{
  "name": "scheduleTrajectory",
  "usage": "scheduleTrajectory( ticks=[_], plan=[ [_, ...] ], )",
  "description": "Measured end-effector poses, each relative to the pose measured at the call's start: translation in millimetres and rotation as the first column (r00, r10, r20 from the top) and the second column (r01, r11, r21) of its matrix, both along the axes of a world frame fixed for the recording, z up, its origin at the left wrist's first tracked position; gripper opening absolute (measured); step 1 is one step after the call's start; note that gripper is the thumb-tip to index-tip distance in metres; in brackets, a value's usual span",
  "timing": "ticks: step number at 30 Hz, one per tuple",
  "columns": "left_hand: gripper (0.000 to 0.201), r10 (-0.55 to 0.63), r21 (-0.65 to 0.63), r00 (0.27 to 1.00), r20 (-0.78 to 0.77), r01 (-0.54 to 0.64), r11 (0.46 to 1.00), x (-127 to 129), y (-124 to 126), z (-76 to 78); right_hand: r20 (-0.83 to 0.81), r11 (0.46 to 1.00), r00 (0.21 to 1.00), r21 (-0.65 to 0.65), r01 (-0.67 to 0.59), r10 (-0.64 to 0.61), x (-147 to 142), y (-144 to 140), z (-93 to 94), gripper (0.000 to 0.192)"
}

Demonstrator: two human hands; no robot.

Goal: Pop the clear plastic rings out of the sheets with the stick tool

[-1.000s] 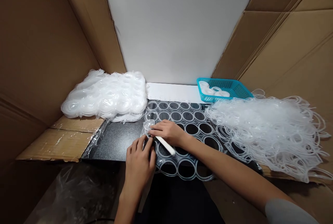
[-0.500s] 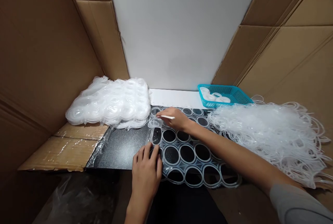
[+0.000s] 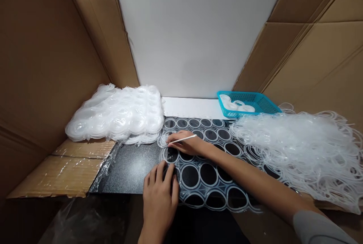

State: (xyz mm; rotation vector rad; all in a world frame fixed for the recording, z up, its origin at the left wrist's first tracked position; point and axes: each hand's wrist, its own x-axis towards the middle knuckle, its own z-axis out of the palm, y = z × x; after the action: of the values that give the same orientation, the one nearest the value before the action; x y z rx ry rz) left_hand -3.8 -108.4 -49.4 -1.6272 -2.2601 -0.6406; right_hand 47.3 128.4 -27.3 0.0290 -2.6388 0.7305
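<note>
Cardboard panels (image 3: 45, 66) enclose the work area on both sides, with a white wall (image 3: 195, 32) at the back. On the table lies a black speckled mat (image 3: 133, 164), and across it a clear plastic sheet of punched round holes (image 3: 210, 183).

Left hand (image 3: 160, 193): laid flat, palm down, fingers together, pressing the near left corner of the sheet onto the mat.

Right hand (image 3: 188, 145): fingers pinched together on a thin white stick (image 3: 183, 138), which lies almost level and points left. Its tip meets a clear plastic ring (image 3: 163, 140) at the far left edge of the sheet. Whether the ring is free of the sheet cannot be told.

Left of the mat, a stack of clear plastic discs (image 3: 116, 113) rests partly on cardboard. Right of the sheet, a loose heap of clear plastic rings (image 3: 300, 149) covers the table. Behind that heap stands a turquoise basket (image 3: 263, 102) holding several white pieces (image 3: 235, 105).
</note>
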Motion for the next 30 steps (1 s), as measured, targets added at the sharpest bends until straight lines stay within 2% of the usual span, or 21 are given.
scheduleTrajectory(
  ticks=[3, 5, 11, 14, 18, 20, 22, 24, 26, 28, 30],
  plan=[
    [0.032, 0.010, -0.001, 1.000, -0.012, -0.010, 1.000, 0.7, 0.6, 0.1, 0.013, 0.968, 0.999, -0.249, -0.025, 0.029, 5.7, -3.3, -5.5, 0.020],
    [0.032, 0.020, -0.002, 1.000, -0.020, -0.020, 1.000, 1.0, 1.1, 0.1, 0.012, 0.945, 0.998, -0.322, -0.047, 0.054, 6.2, -1.9, -6.6, 0.019],
    [0.032, 0.024, -0.014, 0.999, -0.041, -0.024, 1.000, 1.2, 1.7, 0.5, -0.054, 0.958, 0.983, -0.222, -0.183, 0.175, -2.6, 3.9, -11.2, 0.026],
    [0.032, 0.023, -0.036, 0.999, -0.039, -0.024, 0.999, 1.4, 2.6, 3.0, 0.003, 0.946, 0.992, -0.303, -0.117, 0.123, -6.3, 9.0, -1.6, 0.024],
    [0.031, 0.038, -0.068, 0.999, -0.026, -0.040, 0.997, 1.7, 4.9, 6.1, 0.139, 0.878, 0.989, -0.478, 0.031, 0.041, -13.9, 23.5, 20.1, 0.020],
    [0.030, 0.041, -0.074, 0.999, -0.017, -0.042, 0.996, 1.6, 5.6, 5.8, 0.136, 0.857, 0.991, -0.511, 0.066, 0.005, -18.3, 30.4, 26.3, 0.022],
    [0.030, 0.033, -0.075, 0.999, 0.001, -0.033, 0.997, 1.2, 5.2, 5.0, 0.075, 0.877, 0.996, -0.474, 0.084, -0.054, -20.1, 34.1, 27.1, 0.024],
    [0.030, 0.026, -0.072, 0.999, 0.036, -0.023, 0.997, 0.1, 3.7, 5.4, -0.031, 0.931, 0.993, -0.352, 0.097, -0.115, -17.2, 33.4, 23.2, 0.025],
    [0.030, 0.014, -0.073, 0.995, 0.097, -0.007, 0.997, -2.3, 2.0, 8.8, -0.102, 0.983, 0.990, -0.166, 0.083, -0.101, -9.5, 28.8, 16.3, 0.025],
    [0.027, -0.014, -0.078, 0.983, 0.183, 0.029, 0.997, -6.6, 2.5, 15.4, -0.092, 0.998, 0.994, -0.027, 0.049, -0.052, 0.4, 21.6, 8.2, 0.025],
    [0.023, -0.056, -0.068, 0.960, 0.274, 0.077, 0.995, -12.5, 7.9, 23.1, -0.047, 0.997, 0.998, -0.057, 0.049, -0.051, 8.5, 13.8, 1.3, 0.025]
  ],
)
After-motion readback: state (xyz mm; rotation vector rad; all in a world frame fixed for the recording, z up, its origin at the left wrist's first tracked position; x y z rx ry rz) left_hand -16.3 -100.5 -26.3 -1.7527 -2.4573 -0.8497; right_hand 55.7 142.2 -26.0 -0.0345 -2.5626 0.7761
